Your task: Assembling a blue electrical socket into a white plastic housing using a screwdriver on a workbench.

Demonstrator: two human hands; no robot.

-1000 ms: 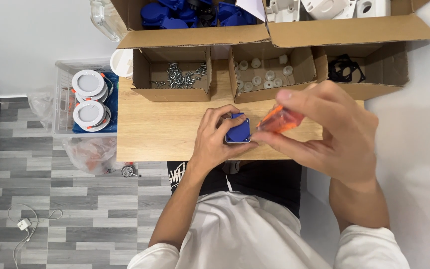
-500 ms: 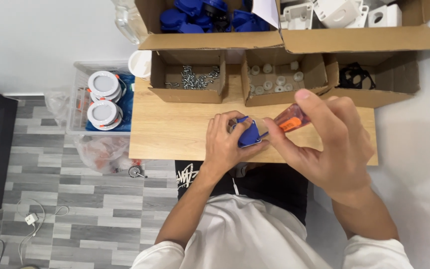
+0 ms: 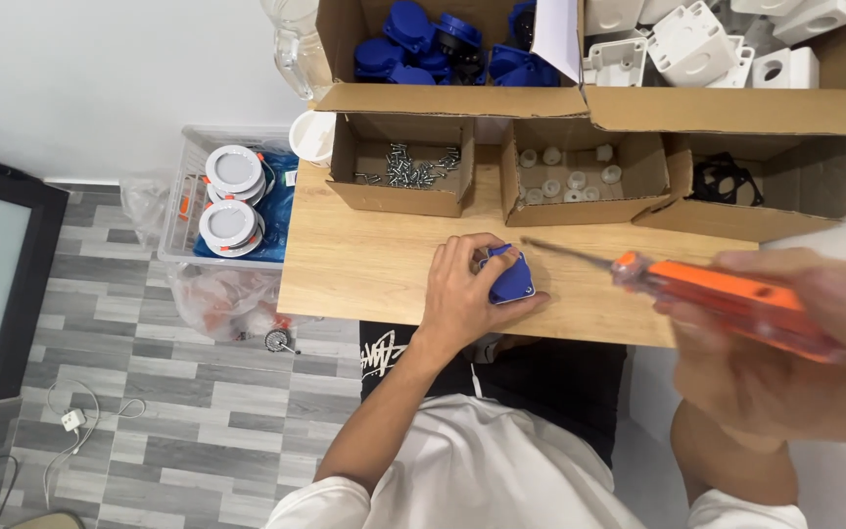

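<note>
The blue plastic part point(image 3: 511, 279) is a small squarish housing with rounded corners, lying on the wooden table point(image 3: 374, 260) just in front of the small box of white pieces point(image 3: 580, 176). The left hand point(image 3: 467, 294) grips it, fingers curled over its left edge. The right hand point(image 3: 785, 353) is closed around an orange-handled screwdriver point(image 3: 697, 289). Compared with half a second ago, the screwdriver tip is withdrawn from the part and now points toward it from the right. The right hand is blurred; the part's underside is hidden.
</note>
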